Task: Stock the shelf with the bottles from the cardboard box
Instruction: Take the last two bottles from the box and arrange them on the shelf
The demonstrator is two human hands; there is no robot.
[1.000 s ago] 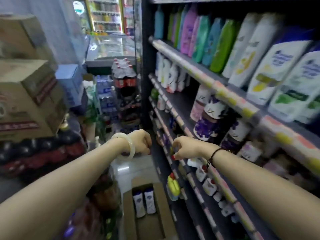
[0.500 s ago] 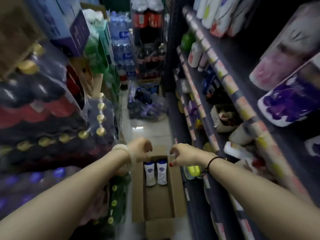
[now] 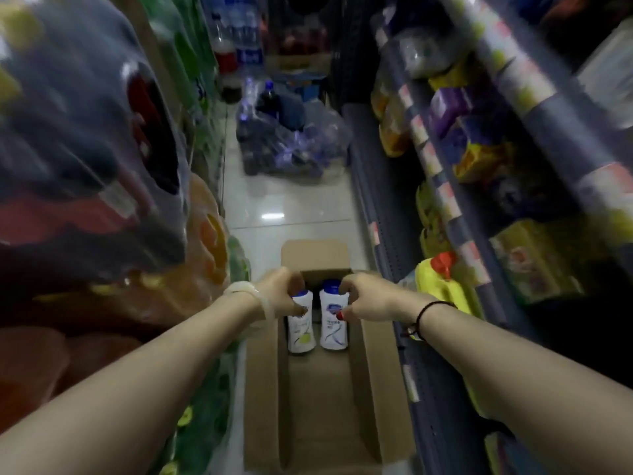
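Observation:
An open cardboard box (image 3: 378,371) lies on the floor in the aisle. Two white bottles with blue caps stand side by side at its far end. My left hand (image 3: 279,294) is curled over the cap of the left bottle (image 3: 301,332). My right hand (image 3: 368,298) grips the neck of the right bottle (image 3: 335,329), fingers on the cap and thumb on its side. Both bottles still stand on the box floor. The shelf (image 3: 442,197) runs along the right, its tiers holding yellow and purple packs.
A yellow bottle with a red cap (image 3: 442,284) juts from the low shelf just right of my right wrist. Shrink-wrapped drink packs (image 3: 102,159) are stacked along the left. Another wrapped pack of bottles (image 3: 291,142) sits on the tiled floor beyond the box.
My view has tipped down from the shelf to the floor. Both hands have dropped from shelf height into the box and closed on the two bottle tops.

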